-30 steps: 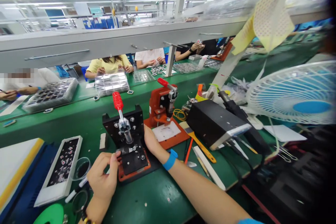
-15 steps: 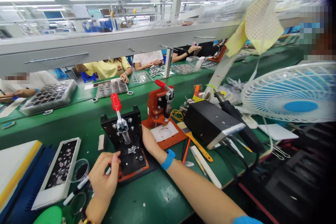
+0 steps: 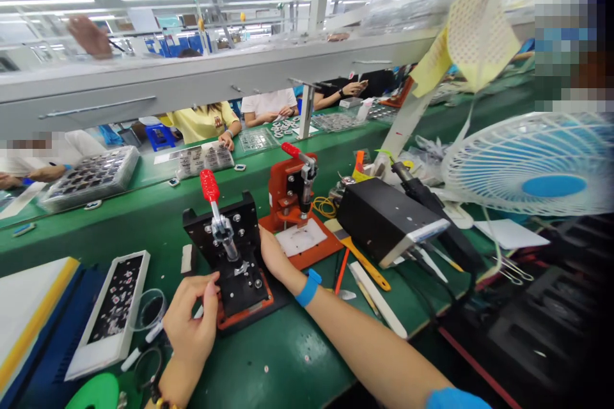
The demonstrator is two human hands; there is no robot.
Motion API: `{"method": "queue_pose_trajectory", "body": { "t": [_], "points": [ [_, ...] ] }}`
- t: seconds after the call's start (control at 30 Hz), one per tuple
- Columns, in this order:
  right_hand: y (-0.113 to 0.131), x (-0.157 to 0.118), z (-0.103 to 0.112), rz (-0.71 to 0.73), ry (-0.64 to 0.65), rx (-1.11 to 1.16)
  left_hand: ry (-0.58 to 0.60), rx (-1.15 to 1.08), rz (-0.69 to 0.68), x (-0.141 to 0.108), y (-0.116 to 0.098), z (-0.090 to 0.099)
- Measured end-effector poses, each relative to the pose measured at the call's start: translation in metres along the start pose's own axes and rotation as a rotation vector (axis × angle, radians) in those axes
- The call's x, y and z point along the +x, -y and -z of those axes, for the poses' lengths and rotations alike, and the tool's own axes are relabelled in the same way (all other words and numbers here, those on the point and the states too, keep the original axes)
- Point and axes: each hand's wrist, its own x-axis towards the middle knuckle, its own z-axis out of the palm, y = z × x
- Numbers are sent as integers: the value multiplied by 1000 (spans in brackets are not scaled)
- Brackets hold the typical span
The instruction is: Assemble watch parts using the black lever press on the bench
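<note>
While the left hand (image 3: pixel 192 316) holds its thumb and forefinger drawn close together at the left edge of the black clamp fixture (image 3: pixel 230 249), I cannot tell whether they pinch anything; the right hand (image 3: pixel 274 254) lies along the fixture's right side, its fingers hidden behind it, so their state cannot be told; the fixture stands between the two hands on the green bench (image 3: pixel 288 358), its red handle (image 3: pixel 210 185) pointing up, with a small shiny piece (image 3: pixel 241 268) on its bed below the plunger; just behind and to the right stands an orange press (image 3: pixel 288 192) with a white pad (image 3: pixel 302 238) on its base; farther right lie a yellow-handled brush (image 3: pixel 367 262) and a black box (image 3: pixel 384 217), with a fan (image 3: pixel 551 185) beyond; left of the left hand are a clear round dish (image 3: pixel 149 310) and a white tray (image 3: pixel 96 354) of small pieces; across the bench sits a person in yellow (image 3: pixel 204 124).
</note>
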Motion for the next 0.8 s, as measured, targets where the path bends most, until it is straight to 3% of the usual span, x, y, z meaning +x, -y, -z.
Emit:
{"method": "queue_pose_trajectory", "body": {
  "t": [0.1,0.3,0.8],
  "points": [
    [-4,1,-1,-22,-13,13,-22,-3,-16,3,-4,1],
    [-8,2,0,-25,-11,11,-1,-57,114,5,-3,-2],
    [-4,-2,-1,-40,-31,-7,37,52,19,-2,-7,-2]
  ]
}}
